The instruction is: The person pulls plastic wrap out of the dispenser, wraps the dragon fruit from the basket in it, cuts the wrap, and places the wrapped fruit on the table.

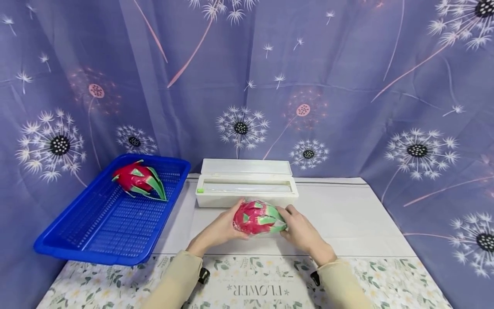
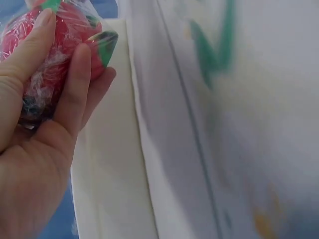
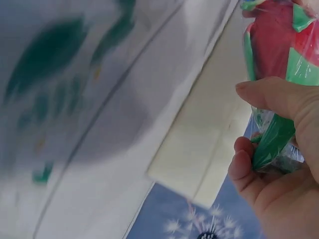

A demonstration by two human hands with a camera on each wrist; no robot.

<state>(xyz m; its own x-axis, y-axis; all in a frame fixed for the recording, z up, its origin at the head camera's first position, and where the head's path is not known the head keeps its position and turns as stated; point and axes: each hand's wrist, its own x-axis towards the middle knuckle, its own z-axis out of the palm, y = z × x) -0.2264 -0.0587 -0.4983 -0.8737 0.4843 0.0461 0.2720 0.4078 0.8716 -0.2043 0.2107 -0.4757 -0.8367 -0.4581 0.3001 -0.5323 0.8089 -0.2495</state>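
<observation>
Both hands hold a red dragon fruit (image 1: 254, 218) with green leaf tips, covered in clear plastic wrap. The left hand (image 1: 221, 227) grips its rounded red end, and in the left wrist view that hand's fingers (image 2: 75, 82) curl round the wrapped fruit (image 2: 60, 40). At the green, leafy end, the right hand (image 1: 302, 231) pinches the tips and the film. From the right wrist view, the thumb (image 3: 274, 94) lies over the film, with the fingertips below the leaves. Just behind the fruit stands a white wrap dispenser box (image 1: 247, 201), lid raised, a roll of film (image 1: 247, 188) inside.
A blue plastic basket (image 1: 115, 231) stands at the left with a second dragon fruit (image 1: 137, 178) lying in it. Under the forearms is a floral mat (image 1: 266, 274) with printed lettering. A purple dandelion curtain (image 1: 270, 64) hangs behind and at the sides of the white table (image 1: 339, 214).
</observation>
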